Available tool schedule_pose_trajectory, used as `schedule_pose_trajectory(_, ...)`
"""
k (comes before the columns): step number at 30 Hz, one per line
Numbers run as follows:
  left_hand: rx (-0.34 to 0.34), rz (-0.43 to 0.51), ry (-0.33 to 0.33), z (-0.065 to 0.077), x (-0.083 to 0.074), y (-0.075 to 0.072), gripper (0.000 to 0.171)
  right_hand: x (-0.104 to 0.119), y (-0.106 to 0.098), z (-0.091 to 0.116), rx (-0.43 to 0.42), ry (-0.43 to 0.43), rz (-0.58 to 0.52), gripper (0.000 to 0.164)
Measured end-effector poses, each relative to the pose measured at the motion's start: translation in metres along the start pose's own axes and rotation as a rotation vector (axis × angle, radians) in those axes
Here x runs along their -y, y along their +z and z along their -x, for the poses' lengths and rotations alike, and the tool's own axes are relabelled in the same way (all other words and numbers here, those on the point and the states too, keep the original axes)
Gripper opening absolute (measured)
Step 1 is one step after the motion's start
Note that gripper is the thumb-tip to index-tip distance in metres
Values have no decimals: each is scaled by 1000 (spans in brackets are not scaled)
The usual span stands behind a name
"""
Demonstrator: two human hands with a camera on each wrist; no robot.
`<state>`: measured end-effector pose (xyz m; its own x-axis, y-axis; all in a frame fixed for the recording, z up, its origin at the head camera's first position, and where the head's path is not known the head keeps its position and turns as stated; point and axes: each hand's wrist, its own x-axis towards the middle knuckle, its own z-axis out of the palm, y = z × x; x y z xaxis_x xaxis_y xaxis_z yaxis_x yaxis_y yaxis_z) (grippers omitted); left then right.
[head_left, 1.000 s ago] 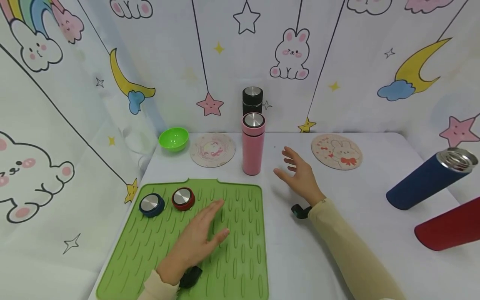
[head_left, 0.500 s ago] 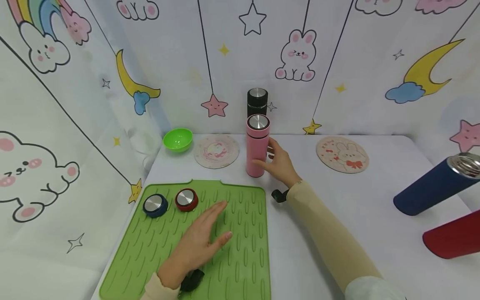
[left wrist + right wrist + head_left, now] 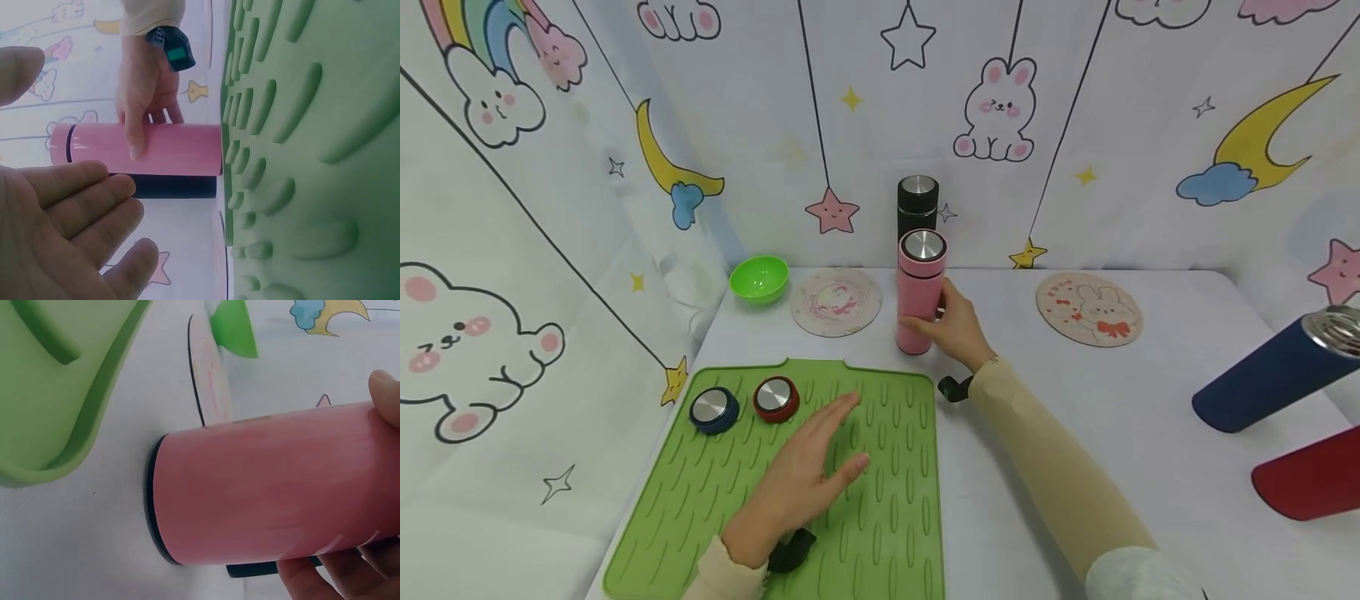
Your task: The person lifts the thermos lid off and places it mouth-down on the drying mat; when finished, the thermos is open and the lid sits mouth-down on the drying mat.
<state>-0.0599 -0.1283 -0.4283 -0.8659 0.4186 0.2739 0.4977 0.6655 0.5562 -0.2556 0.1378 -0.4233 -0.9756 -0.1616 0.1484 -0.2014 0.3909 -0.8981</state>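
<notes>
Long beige sleeves (image 3: 1052,467) are worn with small black wrist cameras (image 3: 955,389).

Pink flask (image 3: 917,292) smooth with a soft sheen, its lid (image 3: 923,246) shiny metal on top, mat (image 3: 895,467) rubbery and ribbed, caps (image 3: 777,398) metal-topped, bowl (image 3: 760,280) over at the far left corner of the tabletop (image 3: 1135,392) glossy plastic, navy flask (image 3: 1270,372) matt
</notes>
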Motion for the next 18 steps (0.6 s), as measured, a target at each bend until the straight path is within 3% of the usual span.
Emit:
schedule_pose_trajectory(8, 5, 14, -26, -1, 0, 3, 76, -2, -11, 17, -24, 19, 10, 73)
schedule_pose_trajectory(18, -1, 36, 11, -7, -3, 3, 72, 1, -33, 58, -48, 65, 63, 73)
